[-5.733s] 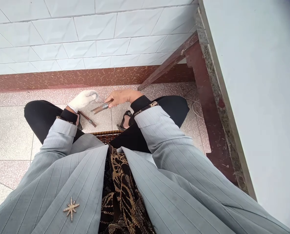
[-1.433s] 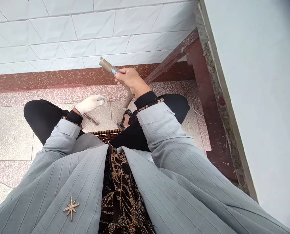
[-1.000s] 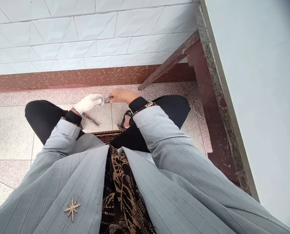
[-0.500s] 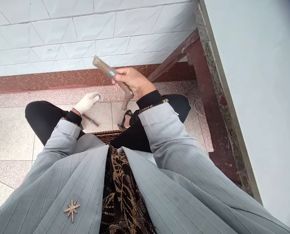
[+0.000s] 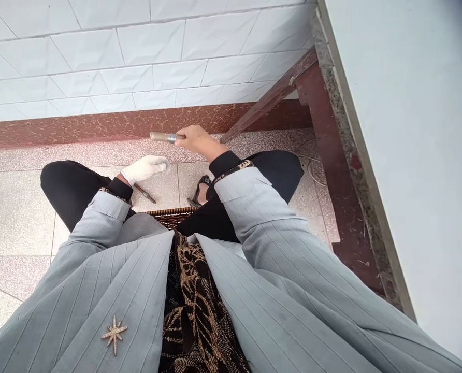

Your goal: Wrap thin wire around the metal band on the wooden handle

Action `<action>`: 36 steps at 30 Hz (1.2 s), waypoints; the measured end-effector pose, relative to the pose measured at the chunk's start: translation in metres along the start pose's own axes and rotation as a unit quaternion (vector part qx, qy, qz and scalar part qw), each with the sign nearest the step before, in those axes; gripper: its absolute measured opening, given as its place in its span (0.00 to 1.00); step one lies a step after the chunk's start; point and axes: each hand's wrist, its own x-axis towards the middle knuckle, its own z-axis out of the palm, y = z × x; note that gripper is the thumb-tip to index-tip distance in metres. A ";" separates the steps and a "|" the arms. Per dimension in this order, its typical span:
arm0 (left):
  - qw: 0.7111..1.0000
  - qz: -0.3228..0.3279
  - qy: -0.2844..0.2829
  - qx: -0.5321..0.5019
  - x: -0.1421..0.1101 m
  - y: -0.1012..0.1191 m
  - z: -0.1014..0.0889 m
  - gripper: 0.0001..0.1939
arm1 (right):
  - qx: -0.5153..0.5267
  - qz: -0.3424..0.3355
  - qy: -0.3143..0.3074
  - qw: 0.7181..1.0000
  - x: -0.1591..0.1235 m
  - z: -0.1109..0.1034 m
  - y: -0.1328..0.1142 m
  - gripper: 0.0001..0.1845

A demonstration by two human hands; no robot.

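Note:
My right hand (image 5: 198,139), bare, is wrapped round a brown stick-like tool (image 5: 160,137) that has silvery wire wound about it. The tool's pale blunt end points left; its other part is hidden behind my hand. To the lower left, my left hand (image 5: 145,168) wears a white knitted glove with its fingers closed. Something small, pale and blurred (image 5: 168,166) shows at the glove's fingertips, too unclear to name. A thin reddish-brown rod (image 5: 145,193) with a band round its middle sticks out below the glove; I cannot tell whether the glove holds it.
A woven basket-like edge (image 5: 172,217) lies between my knees. My sandalled foot (image 5: 202,190) rests on the speckled tile floor (image 5: 17,212). A white tiled wall (image 5: 149,39) stands ahead. On the right are a white tabletop (image 5: 417,129) and its dark red frame (image 5: 324,134).
My right hand has come down and left, and the wire-wound tool has swung from slanted to nearly level, its bent end now hidden. My gloved left hand has shifted slightly right.

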 end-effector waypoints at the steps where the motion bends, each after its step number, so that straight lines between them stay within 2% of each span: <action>1: 1.000 0.003 0.001 0.013 0.000 0.000 0.000 0.15 | -0.030 -0.008 -0.016 0.999 0.000 0.003 -0.001 0.13; 4: 0.998 -0.001 0.021 0.053 0.000 -0.001 -0.003 0.13 | -0.098 -0.040 -0.088 0.990 -0.002 0.011 -0.004 0.10; 7: 0.996 0.002 0.043 0.073 -0.002 -0.002 -0.009 0.12 | -0.105 -0.060 -0.177 0.977 -0.006 0.012 -0.005 0.06; 10: 0.994 0.002 0.076 0.076 -0.004 -0.002 -0.015 0.12 | -0.038 -0.062 -0.300 0.951 -0.011 0.004 -0.008 0.06; 12: 0.991 -0.015 0.103 0.081 -0.005 -0.002 -0.018 0.11 | 0.029 -0.071 -0.383 0.921 -0.016 -0.006 -0.009 0.10; 13: 0.990 -0.024 0.116 0.076 -0.005 -0.002 -0.019 0.11 | 0.071 -0.084 -0.406 0.907 -0.018 -0.011 -0.009 0.11; 14: 0.989 -0.030 0.127 0.065 -0.004 -0.003 -0.019 0.11 | 0.121 -0.098 -0.405 0.901 -0.020 -0.017 -0.009 0.12; 15: 0.989 -0.029 0.140 0.045 -0.003 -0.004 -0.018 0.11 | 0.177 -0.113 -0.379 0.901 -0.022 -0.022 -0.008 0.13; 17: 0.987 -0.016 0.158 -0.008 -0.001 -0.006 -0.015 0.11 | 0.305 -0.126 -0.258 0.908 -0.025 -0.031 -0.006 0.11; 18: 0.987 -0.010 0.160 -0.031 0.001 -0.008 -0.013 0.12 | 0.370 -0.122 -0.186 0.902 -0.026 -0.034 -0.005 0.09; 20: 0.988 -0.007 0.145 -0.046 0.002 -0.011 -0.008 0.11 | 0.474 -0.091 -0.072 0.873 -0.024 -0.036 -0.004 0.06; 22: 0.993 0.000 0.117 -0.027 0.003 -0.011 -0.004 0.11 | 0.518 -0.042 -0.008 0.854 -0.020 -0.034 -0.002 0.06; 23: 0.995 0.007 0.104 -0.011 0.003 -0.010 -0.003 0.12 | 0.515 -0.015 0.010 0.857 -0.017 -0.031 -0.002 0.07; 25: 0.996 0.020 0.078 0.026 0.003 -0.008 -0.001 0.13 | 0.474 0.021 0.030 0.880 -0.011 -0.024 0.000 0.10; 28: 0.995 0.022 0.056 0.083 0.002 -0.002 -0.002 0.12 | 0.380 0.026 0.043 0.924 -0.003 -0.014 0.005 0.11; 32: 0.991 0.011 0.044 0.125 0.000 0.002 -0.004 0.13 | 0.170 0.015 0.037 0.985 0.003 -0.004 0.008 0.09; 34: 0.989 0.009 0.037 0.144 0.000 0.003 -0.005 0.12 | 0.056 0.004 0.016 0.998 0.004 0.002 0.006 0.09; 36: 0.988 0.014 0.036 0.151 -0.001 0.003 -0.006 0.12 | -0.024 -0.013 -0.019 0.999 0.004 0.010 0.003 0.11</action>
